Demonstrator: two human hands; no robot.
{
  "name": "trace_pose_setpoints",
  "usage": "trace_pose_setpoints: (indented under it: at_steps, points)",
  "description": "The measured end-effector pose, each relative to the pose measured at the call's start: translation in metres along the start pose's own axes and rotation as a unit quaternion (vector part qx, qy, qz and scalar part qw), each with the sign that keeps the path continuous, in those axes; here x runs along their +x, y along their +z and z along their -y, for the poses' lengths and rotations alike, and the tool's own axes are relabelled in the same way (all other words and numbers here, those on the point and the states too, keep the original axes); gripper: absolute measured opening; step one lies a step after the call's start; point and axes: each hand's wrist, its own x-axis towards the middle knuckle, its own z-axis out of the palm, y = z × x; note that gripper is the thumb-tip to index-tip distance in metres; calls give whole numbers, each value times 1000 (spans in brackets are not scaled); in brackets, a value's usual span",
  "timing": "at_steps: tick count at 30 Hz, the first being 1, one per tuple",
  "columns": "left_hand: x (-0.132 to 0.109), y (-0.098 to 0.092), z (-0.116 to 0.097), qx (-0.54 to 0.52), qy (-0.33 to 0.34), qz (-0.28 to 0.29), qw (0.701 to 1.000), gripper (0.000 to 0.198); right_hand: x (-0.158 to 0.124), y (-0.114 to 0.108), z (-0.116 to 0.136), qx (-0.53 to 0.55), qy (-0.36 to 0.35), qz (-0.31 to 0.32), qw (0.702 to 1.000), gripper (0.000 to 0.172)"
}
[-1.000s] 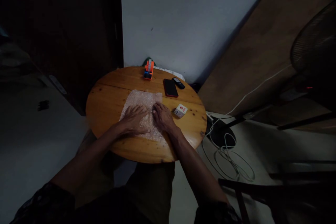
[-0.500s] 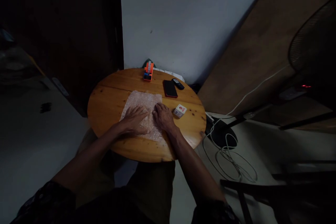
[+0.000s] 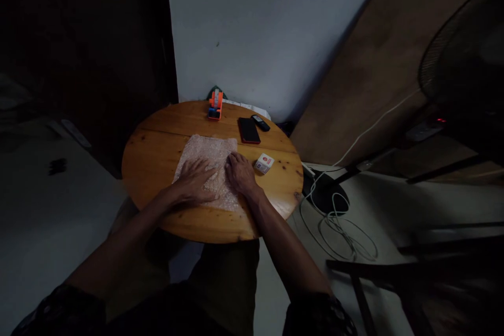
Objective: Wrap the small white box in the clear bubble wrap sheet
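Note:
A sheet of bubble wrap [image 3: 212, 148] lies flat on the round wooden table [image 3: 153, 168]. My left hand [image 3: 193, 182] rests on the sheet's left part, palm down with its fingers spread. Along the right edge of the wrap lies my right hand [image 3: 241, 173], flat, its fingers close together and slightly bent over the border. Just right of that hand stands a small white box [image 3: 264, 163] with red print.
At the table's back are an orange tape dispenser [image 3: 215, 105], a dark phone-like slab [image 3: 249, 130] with red edges and a small black handset [image 3: 260, 123]. A white cable [image 3: 338, 220] coils on the floor to the right, near a fan [image 3: 452, 47].
The view has shifted slightly, so everything sits a bit further left. My left hand's fingers are spread a little wider on the wrap; my right hand stays by its right edge.

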Motion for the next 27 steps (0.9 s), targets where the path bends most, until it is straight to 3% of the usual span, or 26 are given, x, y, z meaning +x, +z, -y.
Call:
trace_pose_setpoints:
  at_steps: [5, 13, 27]
  points:
    - [0, -6, 0, 8, 4, 19, 1000, 94, 0, 1, -2, 6, 2, -3, 1000, 39]
    - [-3, 2, 1, 17, 10, -25, 999, 89, 1, 3, 1, -13, 4, -6, 1000, 36]
    - [-3, -4, 5, 28, 7, -29, 999, 86, 6, 1, 8, -30, -7, 4, 1000, 39]
